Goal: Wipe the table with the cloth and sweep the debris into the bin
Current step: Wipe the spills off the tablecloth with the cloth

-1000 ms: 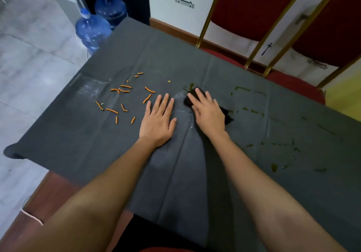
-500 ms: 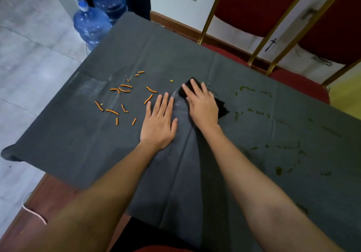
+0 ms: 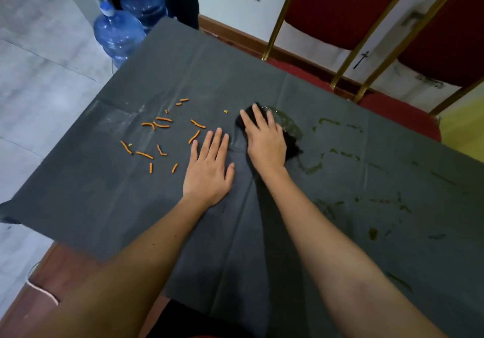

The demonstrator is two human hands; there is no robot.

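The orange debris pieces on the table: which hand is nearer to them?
Left. The left hand lies flat beside the orange debris pieces, fingertips almost at the nearest one. The right hand presses the cloth farther right.

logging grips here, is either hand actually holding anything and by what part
Nothing is gripped. The right hand presses flat on top of the dark cloth; the left hand lies open on the tablecloth.

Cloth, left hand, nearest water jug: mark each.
cloth [image 3: 291, 142], head view, edge showing right of the hand.
left hand [image 3: 209, 172], head view, back of hand.
nearest water jug [image 3: 117, 34], head view, blue body.
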